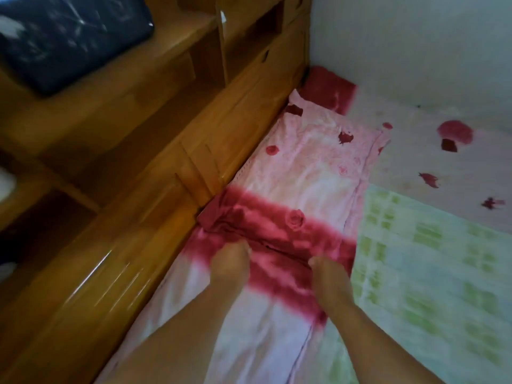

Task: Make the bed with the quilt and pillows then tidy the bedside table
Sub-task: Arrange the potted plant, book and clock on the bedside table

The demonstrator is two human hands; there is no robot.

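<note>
Status: bed-making in progress, est. early-to-mid stage.

Left hand [230, 266] and right hand [328, 275] both rest on the dark-red band of the pink rose-print quilt [304, 173]. Left fingers [238, 249] curl down into bunched cloth, apparently pinching a fold; right fingers [315, 262] sit together against the fabric. Frame is motion-blurred, so whether either set is clamped on cloth cannot be confirmed.

Quilt position: folded into a long narrow strip, running from under the fingers fwd to the far corner by the wall. Wooden headboard unit [144, 151] lies just left of the left fingers, touching the strip's edge. Right of the right fingers, the green checked mat [415, 267] and the rose-print sheet [443, 162] beyond it are uncovered.

Done (judged): quilt gathered into a strip along the headboard side.

Left (judged): strip needs smoothing or spreading. No pillows positively ID'd; a dark blue cushion-like item [69, 37] sits on the headboard shelf, up-left of the fingers. Bedside table not in view, so tidying status unknown.
</note>
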